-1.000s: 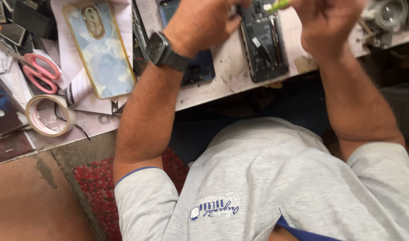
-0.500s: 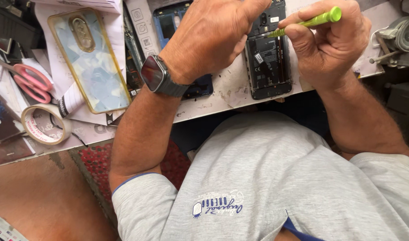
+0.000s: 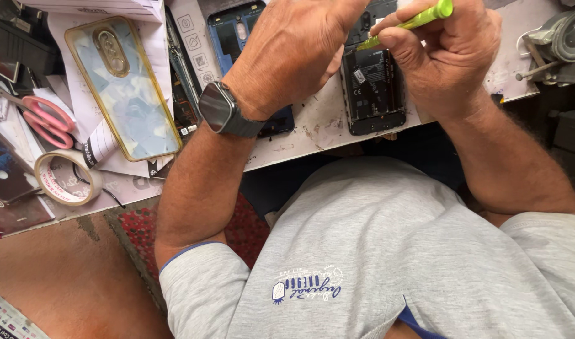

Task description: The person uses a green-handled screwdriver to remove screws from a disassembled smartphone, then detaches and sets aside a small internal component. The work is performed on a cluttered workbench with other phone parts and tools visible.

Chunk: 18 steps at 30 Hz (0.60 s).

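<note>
- While right hand pinches green screwdriver, tip sits on opened black phone at bench edge.
- Left hand presses phone's top, fingers closed.
- White rectangular label on phone's battery.

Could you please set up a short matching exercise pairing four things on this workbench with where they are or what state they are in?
Things:
1. green screwdriver
2. opened phone
3. pink-handled scissors
4. roll of tape

Places or states:
A. lying flat near the bench's front edge, far left
B. pinched in the right hand
C. back cover off, under both hands
D. on the papers, left of the gold-rimmed phone case

Pairs: 1-B, 2-C, 3-D, 4-A
</note>
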Available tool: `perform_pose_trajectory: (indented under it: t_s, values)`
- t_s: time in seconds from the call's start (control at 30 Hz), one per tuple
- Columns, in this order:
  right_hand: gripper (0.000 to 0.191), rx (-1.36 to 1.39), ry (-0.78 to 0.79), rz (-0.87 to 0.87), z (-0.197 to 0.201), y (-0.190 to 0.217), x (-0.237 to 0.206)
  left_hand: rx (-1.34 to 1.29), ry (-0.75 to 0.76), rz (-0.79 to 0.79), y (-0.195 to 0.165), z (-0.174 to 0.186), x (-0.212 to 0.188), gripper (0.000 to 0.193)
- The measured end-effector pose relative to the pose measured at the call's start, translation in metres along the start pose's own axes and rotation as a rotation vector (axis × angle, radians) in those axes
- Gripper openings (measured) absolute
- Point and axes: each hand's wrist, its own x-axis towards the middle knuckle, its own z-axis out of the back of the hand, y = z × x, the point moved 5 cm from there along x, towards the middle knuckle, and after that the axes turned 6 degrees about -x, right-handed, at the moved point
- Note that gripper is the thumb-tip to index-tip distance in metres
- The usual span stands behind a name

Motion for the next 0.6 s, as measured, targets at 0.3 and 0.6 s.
perform_pose_trajectory:
  t_s: [0.3,0.6]
  values:
    - [0.029,-0.155,-0.068,-0.12,0.007,-0.005,0.0,-0.043,0.042,0.049,0.009,0.019,0.001,0.035]
    - [0.022,-0.069,-0.097,-0.063,0.006,0.01,0.0,-0.026,0.02,0.075,0.015,0.022,0.007,0.056]
